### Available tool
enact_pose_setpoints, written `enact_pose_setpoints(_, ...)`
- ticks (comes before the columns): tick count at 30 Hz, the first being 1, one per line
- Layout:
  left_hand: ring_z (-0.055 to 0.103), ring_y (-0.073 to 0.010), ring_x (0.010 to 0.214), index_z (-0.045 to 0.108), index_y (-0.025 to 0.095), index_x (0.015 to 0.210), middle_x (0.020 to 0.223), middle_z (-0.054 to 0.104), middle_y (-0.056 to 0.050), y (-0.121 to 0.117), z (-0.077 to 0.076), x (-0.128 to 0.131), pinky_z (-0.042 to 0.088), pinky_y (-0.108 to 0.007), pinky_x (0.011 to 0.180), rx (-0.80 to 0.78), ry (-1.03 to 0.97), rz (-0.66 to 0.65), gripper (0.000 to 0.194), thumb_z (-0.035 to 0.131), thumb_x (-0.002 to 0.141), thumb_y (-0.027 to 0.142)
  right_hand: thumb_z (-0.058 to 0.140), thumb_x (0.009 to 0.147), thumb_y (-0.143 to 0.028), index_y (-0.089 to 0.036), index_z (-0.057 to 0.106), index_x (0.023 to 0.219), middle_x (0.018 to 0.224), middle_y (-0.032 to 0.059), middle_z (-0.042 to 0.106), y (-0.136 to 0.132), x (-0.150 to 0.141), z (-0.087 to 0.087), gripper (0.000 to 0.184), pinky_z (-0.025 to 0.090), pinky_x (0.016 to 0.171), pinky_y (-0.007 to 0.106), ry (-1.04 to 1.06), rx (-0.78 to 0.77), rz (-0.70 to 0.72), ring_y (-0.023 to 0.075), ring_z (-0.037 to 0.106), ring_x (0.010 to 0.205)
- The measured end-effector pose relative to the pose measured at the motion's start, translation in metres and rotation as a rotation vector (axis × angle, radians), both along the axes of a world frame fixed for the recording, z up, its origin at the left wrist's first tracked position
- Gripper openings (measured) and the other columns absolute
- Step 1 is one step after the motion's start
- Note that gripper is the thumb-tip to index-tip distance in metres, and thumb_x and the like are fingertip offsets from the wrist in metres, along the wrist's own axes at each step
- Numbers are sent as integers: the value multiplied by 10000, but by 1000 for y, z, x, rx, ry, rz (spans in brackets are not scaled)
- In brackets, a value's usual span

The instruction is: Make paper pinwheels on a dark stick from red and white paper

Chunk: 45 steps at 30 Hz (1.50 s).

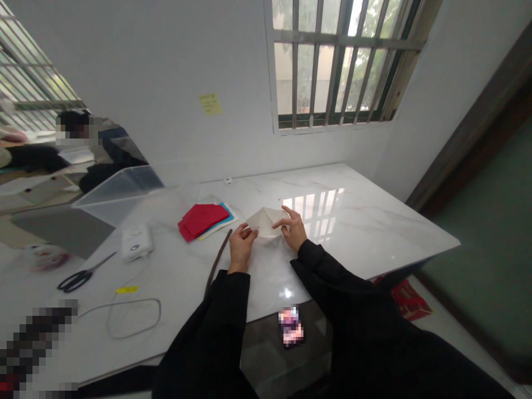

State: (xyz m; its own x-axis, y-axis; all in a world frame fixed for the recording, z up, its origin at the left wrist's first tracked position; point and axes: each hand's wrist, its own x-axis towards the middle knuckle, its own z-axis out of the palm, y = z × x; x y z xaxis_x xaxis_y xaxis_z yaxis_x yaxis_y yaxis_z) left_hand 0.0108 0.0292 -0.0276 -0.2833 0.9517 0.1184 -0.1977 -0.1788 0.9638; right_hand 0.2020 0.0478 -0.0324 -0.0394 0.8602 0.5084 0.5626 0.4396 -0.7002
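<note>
A folded sheet of white paper [265,220] lies on the white marble table [366,221] in front of me. My left hand [241,245] pinches the paper's near left corner with closed fingers. My right hand [292,226] presses its fingertips together on the paper's right edge. Both arms wear black sleeves.
A stack of red, blue and pale paper sheets [203,219] lies left of the paper. A dark strip [218,260], a white device [136,241] with a grey cable [133,317], black scissors [81,276] and a clear plastic box [120,191] sit further left. Another person [75,145] sits at the far left. A barred window [344,61] is behind the table.
</note>
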Motion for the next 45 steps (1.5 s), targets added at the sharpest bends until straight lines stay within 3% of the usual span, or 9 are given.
enact_pose_setpoints(6, 739, -201, 848, 708, 136, 1132, 953, 790, -100, 1, 0, -1, 542, -302, 803, -17, -34, -9, 604, 892, 573, 272, 567, 818, -54, -243, 771, 1266, 1399, 85, 673, 4, 1, -2, 528, 400, 1225, 476, 132, 28, 12, 266, 572, 1359)
enact_pose_setpoints(13, 743, -233, 956, 714, 161, 1180, 1015, 779, -102, 0, 2, -1, 559, -363, 910, -5, -76, -48, 644, 918, 580, 273, 718, 798, -254, -224, 785, 1162, 1117, 67, 766, 11, 7, -3, 372, 593, 907, 384, 593, -197, -40, 226, 704, 1002)
enact_pose_setpoints(20, 695, -143, 977, 738, 216, 1183, 1075, 722, -55, 0, 1, -10, 546, -233, 872, -37, -257, -52, 571, 909, 640, 168, 877, 670, -233, -183, 698, 1257, 862, 22, 763, 12, 8, -3, 615, 620, 786, 361, 1232, -473, 47, 195, 720, 755)
enact_pose_setpoints(27, 699, -133, 971, 738, 215, 1148, 1084, 726, -53, -2, 9, -7, 548, -230, 891, -12, -288, -55, 515, 900, 661, 178, 740, 880, -228, -139, 724, 1080, 999, 68, 783, 1, 7, 7, 220, 645, 797, 323, 1312, -819, 344, 187, 751, 828)
enact_pose_setpoints(33, 701, -170, 907, 738, 189, 1171, 1128, 731, -88, -14, 26, -4, 577, -313, 834, 0, 49, 32, 527, 870, 684, 338, 578, 979, -150, -123, 694, 1072, 946, 79, 787, 0, 6, 11, 151, 658, 832, 344, 1485, -825, 219, 200, 762, 822)
enact_pose_setpoints(38, 716, -260, 951, 743, 170, 1168, 1148, 747, -130, -7, 57, -52, 579, -417, 873, -65, 551, 80, 434, 754, 780, 363, 562, 962, -117, -142, 669, 993, 844, 44, 763, 2, 4, 14, 114, 636, 673, 286, 1595, -710, 38, 174, 728, 730)
enact_pose_setpoints(41, 657, -341, 1160, 731, 185, 1215, 1261, 720, -150, 0, 65, -97, 492, -515, 1062, -109, 971, 318, 402, 692, 853, 353, 585, 934, -153, -173, 645, 929, 730, 3, 702, 5, 3, 11, 63, 573, 559, 250, 1542, -612, -67, 153, 656, 613)
enact_pose_setpoints(43, 544, -395, 1332, 679, 140, 1329, 1363, 656, -210, 2, 60, -121, 370, -568, 1174, -128, 1180, 525, 490, 646, 898, 370, 580, 912, -171, -178, 636, 898, 709, -14, 674, 7, 4, 7, 58, 550, 551, 236, 1467, -527, -139, 141, 631, 604)
enact_pose_setpoints(45, 466, -424, 1395, 602, 108, 1439, 1447, 578, -254, 1, 48, -139, 330, -569, 1193, -172, 1297, 600, 641, 657, 897, 446, 574, 899, -197, -173, 640, 890, 719, -26, 658, 10, 6, 4, 71, 540, 570, 223, 1356, -424, -215, 129, 624, 635)
